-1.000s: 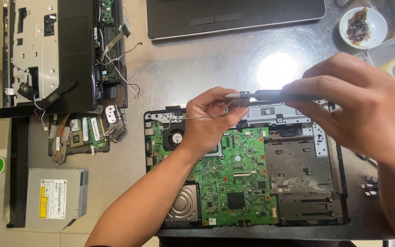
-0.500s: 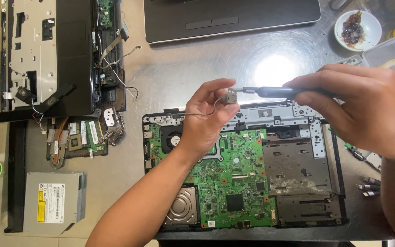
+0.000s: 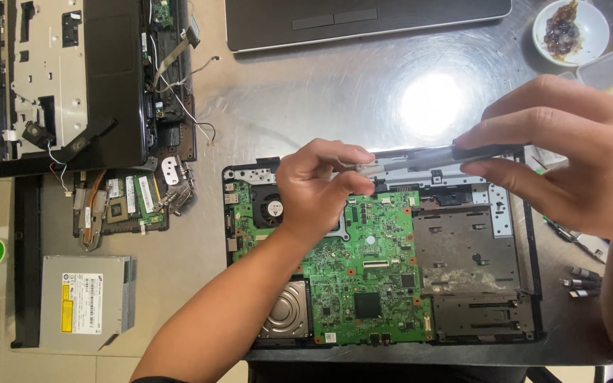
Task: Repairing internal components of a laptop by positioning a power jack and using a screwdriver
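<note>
Right, I'm looking down at the opened laptop base (image 3: 384, 269) and taking it as my landmark. My right hand (image 3: 569, 156) hovers over its upper right corner, fingers (image 3: 512, 135) clenched around a dark screwdriver handle (image 3: 477, 151) held nearly level, the shaft running left. My left hand (image 3: 321, 181) sits over the base's upper middle, fingertips pinched at the screwdriver's tip end (image 3: 365, 167); something small may be caught there, but I cannot tell what, it's too tiny and blurred.

How far along, as I judge it: well into a teardown. The green mainboard (image 3: 363, 276) lies fully bare inside the base, with the cooling fan (image 3: 272, 208) at its upper left and the hard drive (image 3: 289, 312) at its lower left, both seated. The mainboard looks not yet lifted out, so that seems left to do.

Left of the base, well apart, a removed black cover assembly (image 3: 101, 78) with trailing wires lies on the metal surface (image 3: 306, 99); below that, a small green board (image 3: 125, 202), and lower again, a silver optical drive (image 3: 86, 301). Above the base lies a dark lid panel (image 3: 363, 21). Up at the far right of the base a white dish (image 3: 570, 30) holds small bits, and just right of the base lie a few loose driver bits (image 3: 583, 282).
</note>
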